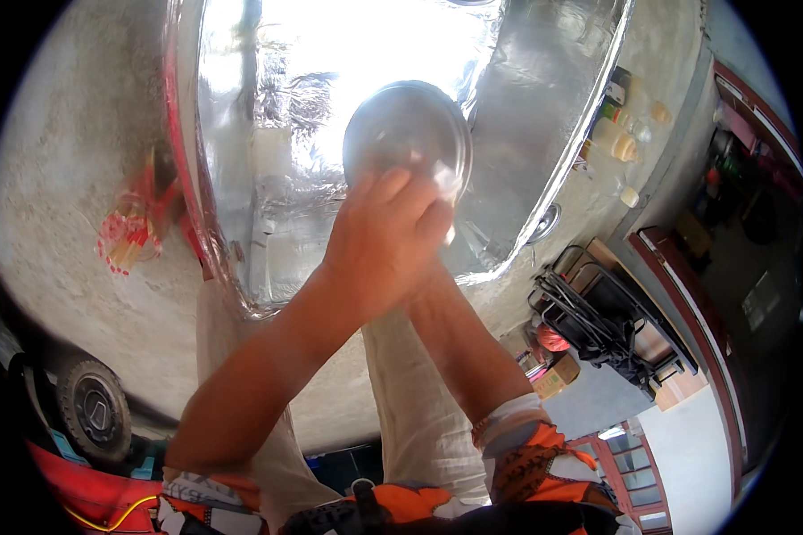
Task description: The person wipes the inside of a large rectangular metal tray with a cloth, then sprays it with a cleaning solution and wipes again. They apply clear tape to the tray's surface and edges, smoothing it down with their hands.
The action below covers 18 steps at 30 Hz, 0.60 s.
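Observation:
A round, shiny metal dish [401,111] is in front of me over a foil-lined surface [531,116]; whether it is a bowl or a lid I cannot tell. My left hand [379,227] lies over the near part of the dish with its fingers curled, blurred by motion. Close against it is my right hand [424,272], mostly covered by the left, so its fingers do not show clearly. A small whitish thing [444,178] shows beside the fingers, too smeared to name.
Red-and-white wrapped sticks [129,234] stand left of the foil surface. Bottles [614,138] and a small round metal lid [544,221] lie along its right side. Black folding chairs [598,316] and a cardboard box [555,376] are at the right. A wheel [95,410] shows lower left.

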Available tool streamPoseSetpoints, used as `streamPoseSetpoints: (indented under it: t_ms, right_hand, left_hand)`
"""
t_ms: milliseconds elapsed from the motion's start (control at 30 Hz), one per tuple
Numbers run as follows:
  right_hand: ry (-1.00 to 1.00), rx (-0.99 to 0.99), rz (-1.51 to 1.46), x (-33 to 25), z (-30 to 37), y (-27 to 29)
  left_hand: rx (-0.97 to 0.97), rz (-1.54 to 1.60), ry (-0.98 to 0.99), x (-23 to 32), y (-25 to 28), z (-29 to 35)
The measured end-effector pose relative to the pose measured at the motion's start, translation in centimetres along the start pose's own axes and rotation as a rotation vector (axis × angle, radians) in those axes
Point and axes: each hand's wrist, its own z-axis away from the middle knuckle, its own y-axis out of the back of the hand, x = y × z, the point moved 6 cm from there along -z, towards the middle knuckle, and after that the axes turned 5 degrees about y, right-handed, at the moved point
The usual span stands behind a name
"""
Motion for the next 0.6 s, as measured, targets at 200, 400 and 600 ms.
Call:
streamPoseSetpoints:
  t_ms: [200,400,600]
  right_hand:
    - [0.006,0.083,0.026,0.8,-1.1,1.1]
    - [-0.060,-0.421,0.052,-0.5,-4.9,3.9]
    - [0.342,-0.128,0.396,-2.9,-4.5,-2.4]
  left_hand:
    - [-0.039,-0.084,0.152,-2.8,0.6,5.2]
    - [0.137,0.268,0.756,-3.9,3.2,8.4]
    - [0.167,0.531,1.110,-2.4,3.4,14.3]
